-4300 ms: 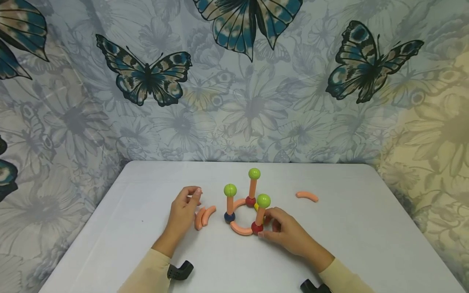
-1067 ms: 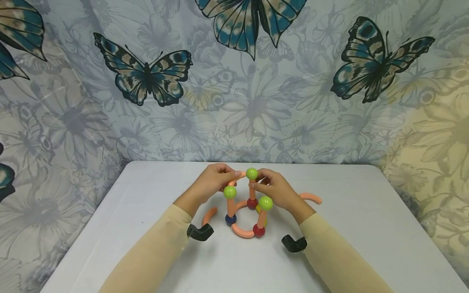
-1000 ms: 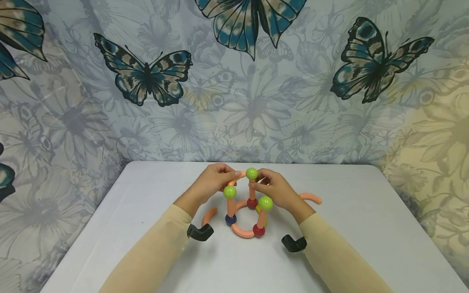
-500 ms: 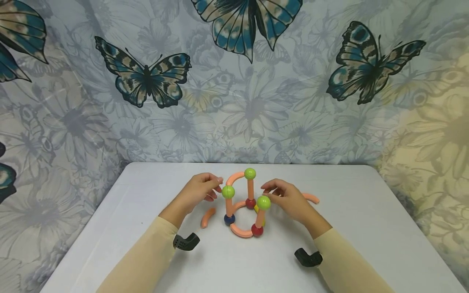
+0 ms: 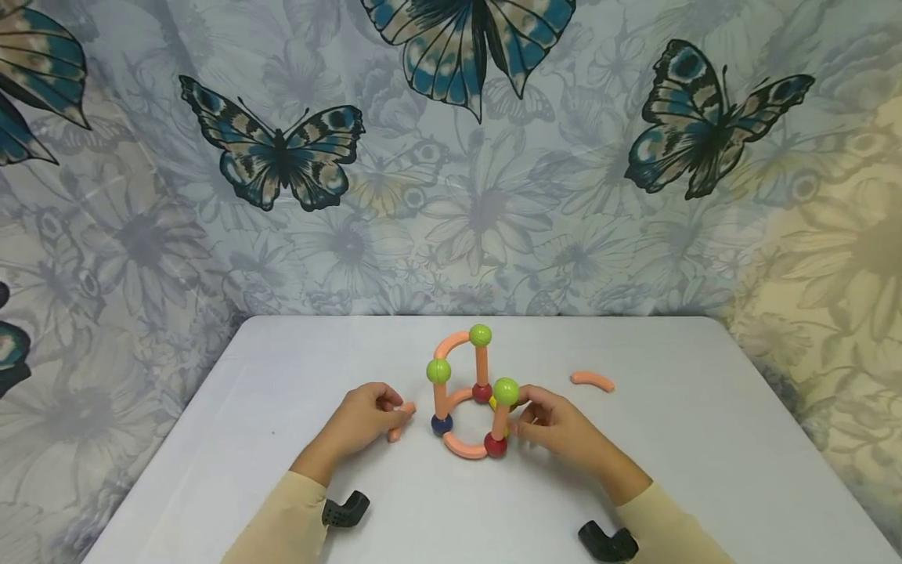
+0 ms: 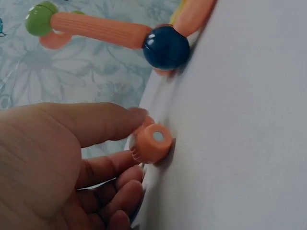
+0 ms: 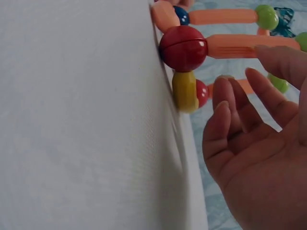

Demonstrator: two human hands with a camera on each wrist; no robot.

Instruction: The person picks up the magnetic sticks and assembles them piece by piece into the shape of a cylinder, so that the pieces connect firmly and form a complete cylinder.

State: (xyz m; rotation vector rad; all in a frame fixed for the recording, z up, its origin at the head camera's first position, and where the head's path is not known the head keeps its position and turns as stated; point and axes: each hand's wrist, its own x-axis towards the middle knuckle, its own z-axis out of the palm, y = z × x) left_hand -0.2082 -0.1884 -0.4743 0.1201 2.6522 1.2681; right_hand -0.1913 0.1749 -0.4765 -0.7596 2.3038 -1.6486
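A magnetic stick-and-ball frame (image 5: 463, 450) stands mid-table: a ring of curved sticks with red and dark blue balls, and three upright orange sticks topped by green balls. One curved stick (image 5: 451, 343) bridges two of the green balls at the back left. My left hand (image 5: 358, 427) pinches a loose curved orange magnetic stick (image 6: 156, 142) between thumb and index finger, low at the table; its grey magnet end faces the left wrist camera. Beside the frame's front right upright (image 5: 500, 421) is my right hand (image 5: 564, 431), fingers loosely bent; whether the thumb touches the upright is unclear.
Another curved orange stick (image 5: 592, 381) lies on the white table (image 5: 705, 462) to the right, behind my right hand. A butterfly-patterned cloth (image 5: 486, 219) hangs behind the table's far edge.
The curved stick my left hand held now spans two green balls. Both hands have drawn back toward me from the frame's top; the left has come down onto the loose stick at left.
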